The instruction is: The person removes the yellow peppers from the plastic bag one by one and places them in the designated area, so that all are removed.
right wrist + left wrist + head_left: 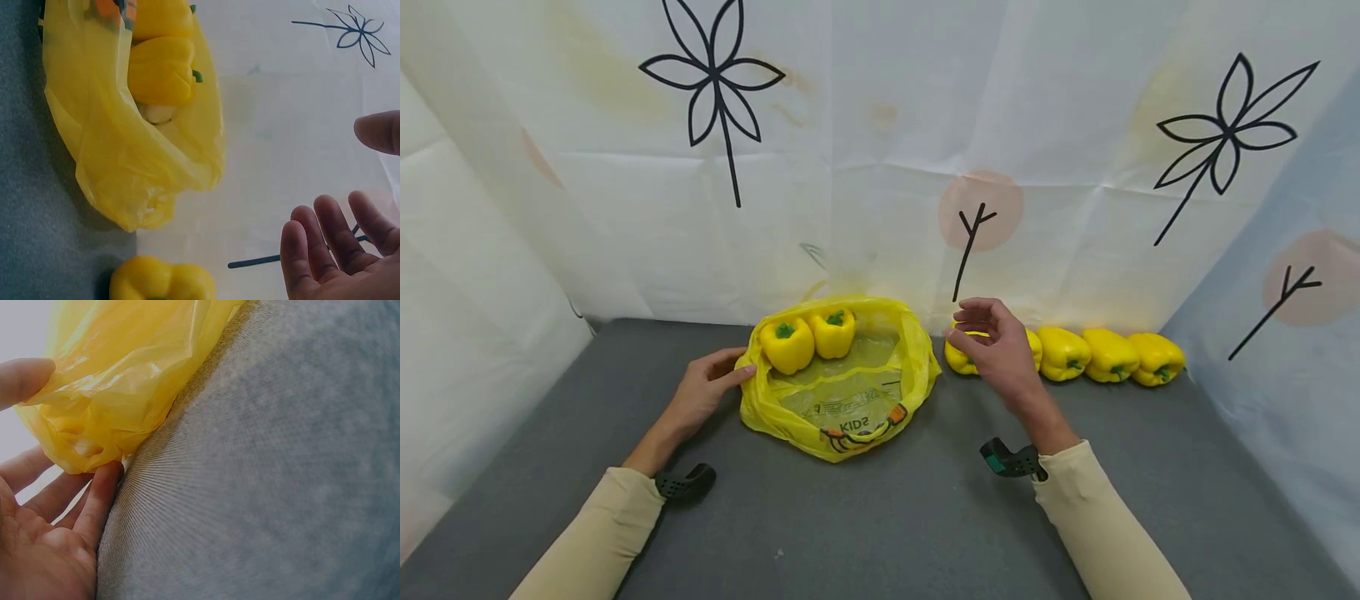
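Observation:
A yellow plastic bag (pixel 838 446) lies on the table with its mouth spread wide, printed lettering showing on its inner side. Two yellow bell peppers, one larger-looking pepper (pixel 787 346) and another pepper (pixel 833 335) beside it, sit inside at the bag's back left. My left hand (pixel 706 392) holds the bag's left edge, thumb over the rim and fingers behind it; the left wrist view shows the thin plastic (pixel 125 394) between them. Above the left end of a row of yellow bell peppers (pixel 1064 354), my right hand (pixel 1000 350) hovers with relaxed fingers, holding nothing, and partly hides that row.
The row of several peppers runs along the table's back edge to the right corner, its last pepper (pixel 1156 360) near the side curtain. A white curtain (pixel 865 125) with plant drawings rises behind the grey table (pixel 865 533). Both wrists wear dark straps.

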A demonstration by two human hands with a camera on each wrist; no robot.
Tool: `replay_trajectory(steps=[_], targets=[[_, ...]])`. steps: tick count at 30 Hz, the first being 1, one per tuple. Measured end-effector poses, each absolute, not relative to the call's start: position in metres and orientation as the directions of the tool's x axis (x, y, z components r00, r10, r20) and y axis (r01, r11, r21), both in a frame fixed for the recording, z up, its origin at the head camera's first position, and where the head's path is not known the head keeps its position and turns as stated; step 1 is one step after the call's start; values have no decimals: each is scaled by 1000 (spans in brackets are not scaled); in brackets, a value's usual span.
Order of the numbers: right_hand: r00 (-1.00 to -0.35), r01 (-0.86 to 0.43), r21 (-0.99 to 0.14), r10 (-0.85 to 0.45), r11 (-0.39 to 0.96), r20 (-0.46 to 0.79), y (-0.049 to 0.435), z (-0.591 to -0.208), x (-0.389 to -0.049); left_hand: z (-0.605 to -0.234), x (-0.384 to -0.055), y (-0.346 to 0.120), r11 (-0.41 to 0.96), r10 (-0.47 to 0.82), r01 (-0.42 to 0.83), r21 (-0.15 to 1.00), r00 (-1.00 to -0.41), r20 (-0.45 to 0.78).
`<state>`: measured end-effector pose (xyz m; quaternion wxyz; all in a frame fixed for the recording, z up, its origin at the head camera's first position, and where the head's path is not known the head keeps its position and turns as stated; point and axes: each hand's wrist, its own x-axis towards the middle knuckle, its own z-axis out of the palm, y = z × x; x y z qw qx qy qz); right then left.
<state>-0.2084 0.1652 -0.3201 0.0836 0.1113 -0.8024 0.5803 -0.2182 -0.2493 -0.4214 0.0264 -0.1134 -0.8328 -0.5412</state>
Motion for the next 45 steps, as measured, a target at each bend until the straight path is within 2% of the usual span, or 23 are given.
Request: replay_trajectory(steps=[14,23,29,37,45], targets=[[-924,-352,-889,-262,292,279,150,-323,-198,-423,-220,-251,380,161,209,901,-974,158],[-903,-328,-891,-382,315,198,137,-325,-202,-421,-219,-249,369,154,207,906,-975,161],[-884,-336,-878,-436,341,169,126,-326,-211,-417,-217,-249,362,163,213,908,-973,163],[-856,-380,-861,-482,337,189,114,-321,-229,-416,-216,-248,358,174,218,908,-971,165],[-854,-352,-877,-497,326,158,98,-315,-253,-419,-217,-249,380,161,203,903,-975,152]])
